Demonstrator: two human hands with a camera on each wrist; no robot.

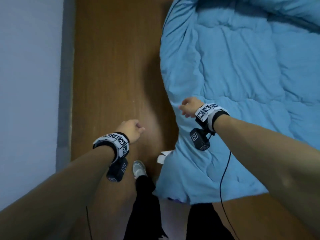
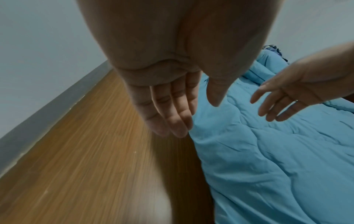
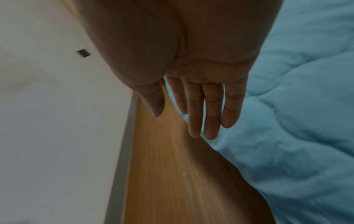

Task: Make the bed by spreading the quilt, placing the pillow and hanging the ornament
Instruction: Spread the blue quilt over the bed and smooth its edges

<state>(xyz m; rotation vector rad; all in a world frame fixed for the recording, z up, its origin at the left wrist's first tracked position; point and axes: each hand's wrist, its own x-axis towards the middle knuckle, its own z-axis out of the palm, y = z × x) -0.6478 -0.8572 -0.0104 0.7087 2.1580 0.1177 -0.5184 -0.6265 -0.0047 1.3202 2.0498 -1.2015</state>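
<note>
A light blue quilt (image 1: 242, 80) lies rumpled over the bed at the right, its left edge hanging down toward the wooden floor. My right hand (image 1: 189, 107) hovers over that edge with straight, relaxed fingers (image 3: 208, 115) and holds nothing. My left hand (image 1: 133, 129) hangs over the floor just left of the quilt (image 2: 268, 159), fingers (image 2: 172, 115) straight and empty. The right hand (image 2: 283, 100) also shows open in the left wrist view. No pillow or ornament is in view.
A strip of wooden floor (image 1: 119, 66) runs between the bed and a pale wall (image 1: 29, 84) with a grey skirting board (image 1: 66, 84). My shoe (image 1: 138, 168) and dark trouser legs stand near the quilt's lower corner. A white tag (image 1: 163, 155) sticks out from the quilt edge.
</note>
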